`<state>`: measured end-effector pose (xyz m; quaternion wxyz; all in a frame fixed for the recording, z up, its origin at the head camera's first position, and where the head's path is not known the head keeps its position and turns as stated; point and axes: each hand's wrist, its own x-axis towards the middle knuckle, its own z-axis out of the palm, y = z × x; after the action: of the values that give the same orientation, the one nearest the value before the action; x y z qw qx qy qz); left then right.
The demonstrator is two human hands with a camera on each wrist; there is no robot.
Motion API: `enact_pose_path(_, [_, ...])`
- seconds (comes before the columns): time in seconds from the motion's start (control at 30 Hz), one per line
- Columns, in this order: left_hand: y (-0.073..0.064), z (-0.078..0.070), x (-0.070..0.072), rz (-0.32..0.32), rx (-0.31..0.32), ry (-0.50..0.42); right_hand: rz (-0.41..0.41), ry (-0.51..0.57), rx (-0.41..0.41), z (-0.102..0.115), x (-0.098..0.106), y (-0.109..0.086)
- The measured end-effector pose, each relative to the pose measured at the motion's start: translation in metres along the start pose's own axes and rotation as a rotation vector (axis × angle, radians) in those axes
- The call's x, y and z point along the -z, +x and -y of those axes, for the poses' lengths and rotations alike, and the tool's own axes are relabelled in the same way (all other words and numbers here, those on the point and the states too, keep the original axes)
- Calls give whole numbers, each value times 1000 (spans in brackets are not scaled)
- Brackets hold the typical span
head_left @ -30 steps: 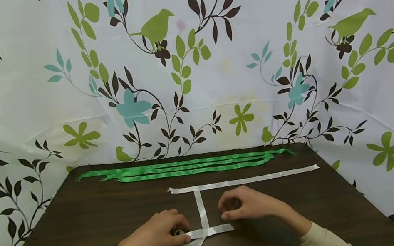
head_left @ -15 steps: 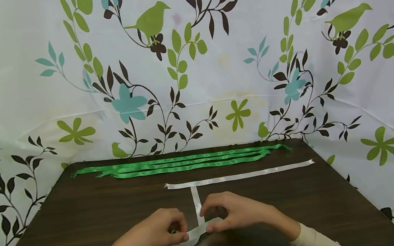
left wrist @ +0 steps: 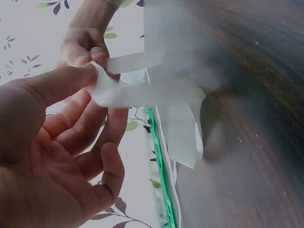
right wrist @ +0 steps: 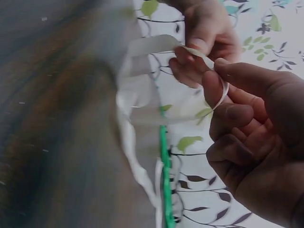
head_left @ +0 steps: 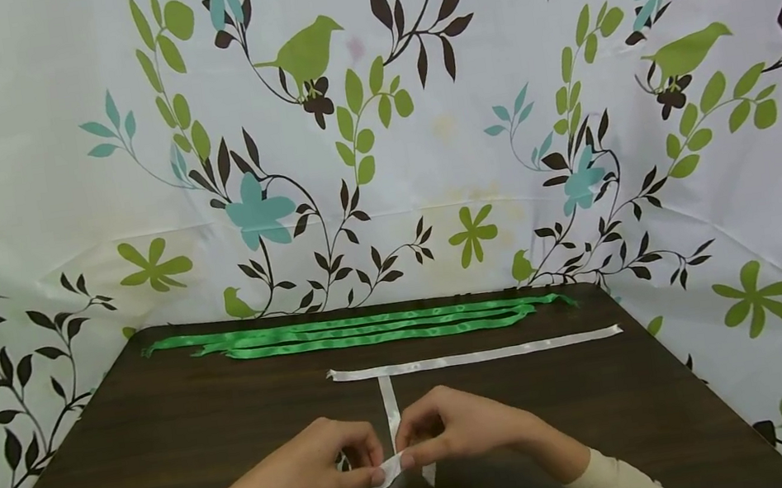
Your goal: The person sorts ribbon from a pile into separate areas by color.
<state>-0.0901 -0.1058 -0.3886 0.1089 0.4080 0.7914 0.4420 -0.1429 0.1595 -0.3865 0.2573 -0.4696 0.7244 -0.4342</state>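
Note:
A white satin ribbon (head_left: pixel 391 471) is stretched between my two hands just above the table. My left hand (head_left: pixel 326 463) pinches it between thumb and fingers, and a loop of ribbon (left wrist: pixel 180 137) hangs below that grip in the left wrist view. Close beside it, my right hand (head_left: pixel 454 428) pinches the ribbon between thumb and index finger; a short end (head_left: pixel 430 474) dangles under these fingers. In the right wrist view the ribbon (right wrist: pixel 161 43) runs across from the other hand and droops in a curve. Part of the ribbon is hidden behind the fingers.
Another white ribbon strip (head_left: pixel 474 356) lies crosswise ahead of the hands, and a narrow white strip (head_left: pixel 389 403) runs from it toward them. Several green ribbons (head_left: pixel 358 332) lie along the far edge of the dark wooden table (head_left: pixel 164 443). A patterned cloth (head_left: pixel 393 260) hangs behind.
My right hand has moved left and taken hold of the white ribbon's right end, which lay flat on the table. The ribbon is now lifted and gathered between both hands.

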Motion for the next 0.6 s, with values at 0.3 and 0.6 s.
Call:
enact_pose_path(0.3, [-6,-13,12,-3,0,-93,-153,-11,77,21,34,-24])
enact_pose_path(0.6, [-14,-29,32,-21,34,-137,-270,-96,93,37,63,-47])
